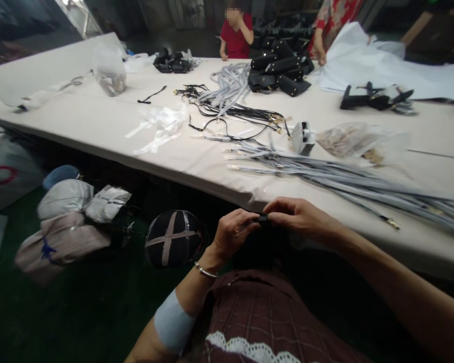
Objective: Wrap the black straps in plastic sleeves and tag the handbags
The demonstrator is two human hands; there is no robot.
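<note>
Black and small, a slim piece was held in the head view between the two hands, just off the near edge of the desk and above a brown checked garment. By the left hand one end was pinched between the fingertips, with the remaining fingers curled in. By the right hand the opposite end was met, with thumb and finger drawn nearly together over it; only a short dark stretch was left uncovered. The full shape was hidden by the fingers, and its material could not be told.

From its small bulk, the piece was judged to be very light, with more care called for in control than in strength. No sag was seen in the uncovered stretch, so some stiffness was supposed, though this could not be confirmed. With so little surface offered, a slip or twist was thought the likelier trouble than breakage. A fingertip pinch at each end was judged the sound hold, the middle being left free.

On the desk, grey straps were spread near the right hand, and thin black straps were laid farther back.
</note>
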